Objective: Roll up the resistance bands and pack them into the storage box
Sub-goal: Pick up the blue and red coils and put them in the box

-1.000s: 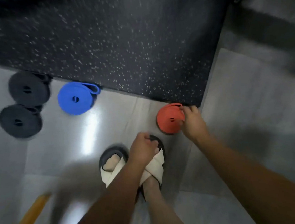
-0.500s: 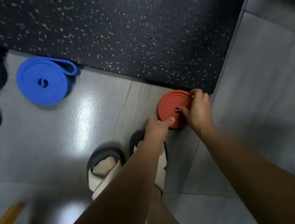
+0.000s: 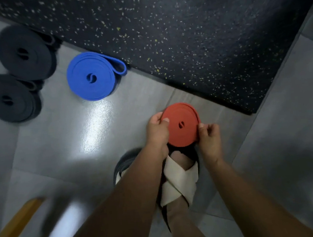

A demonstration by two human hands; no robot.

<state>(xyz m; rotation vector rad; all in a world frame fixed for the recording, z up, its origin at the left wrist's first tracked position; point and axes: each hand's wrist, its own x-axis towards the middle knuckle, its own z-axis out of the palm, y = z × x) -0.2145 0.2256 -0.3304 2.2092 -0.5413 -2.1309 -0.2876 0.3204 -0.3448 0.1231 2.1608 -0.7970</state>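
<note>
A rolled red resistance band (image 3: 181, 124) is held flat between both hands just above my feet. My left hand (image 3: 156, 131) grips its left edge, thumb on top. My right hand (image 3: 209, 135) pinches its right edge. A rolled blue band (image 3: 91, 78) lies on the grey floor to the upper left, its tail loop sticking out to the right. Two rolled black bands (image 3: 23, 52) (image 3: 8, 98) lie further left. No storage box is in view.
A black speckled rubber mat (image 3: 182, 31) covers the floor beyond the bands; its edge runs diagonally. My feet in cream-strapped sandals (image 3: 178, 180) stand below the red roll. A yellow wooden edge (image 3: 12, 227) shows at the lower left.
The red roll was lying at the mat's edge under my right hand alone. My left hand has joined it, and both hands have brought the roll nearer, over my feet.
</note>
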